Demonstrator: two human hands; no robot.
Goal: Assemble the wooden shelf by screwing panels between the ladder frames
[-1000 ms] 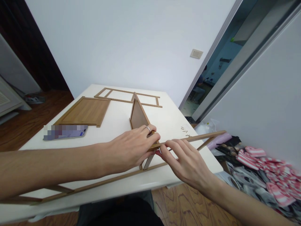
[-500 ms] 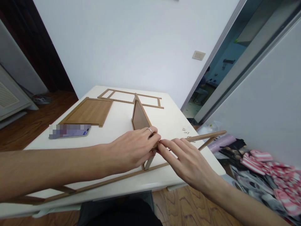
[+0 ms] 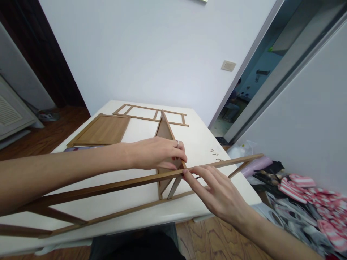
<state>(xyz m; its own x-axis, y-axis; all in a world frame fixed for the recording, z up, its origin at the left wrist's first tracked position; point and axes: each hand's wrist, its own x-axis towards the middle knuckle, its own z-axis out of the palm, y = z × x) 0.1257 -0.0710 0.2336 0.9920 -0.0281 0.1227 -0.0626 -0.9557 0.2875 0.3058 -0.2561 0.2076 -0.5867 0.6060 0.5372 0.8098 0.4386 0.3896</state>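
A long wooden ladder-like frame (image 3: 108, 188) stands on edge across the near side of the white table (image 3: 135, 135). A brown upright panel (image 3: 164, 133) meets it at right angles near the middle. My left hand (image 3: 158, 153), a ring on one finger, is wrapped over the panel's near top corner. My right hand (image 3: 217, 189) pinches the frame's top rail at that joint, fingers pressed on the wood.
A flat wooden panel (image 3: 101, 130) and a second ladder-like frame (image 3: 151, 113) lie at the table's far side. Several small pins (image 3: 215, 153) lie near the right edge. A phone (image 3: 78, 148) shows behind my left arm. Striped cloth items (image 3: 306, 195) are piled on the floor at right.
The near frame's top rail has risen and now stands in front of my left forearm. My left hand moved up onto the panel's top corner. The right hand stays at the joint.
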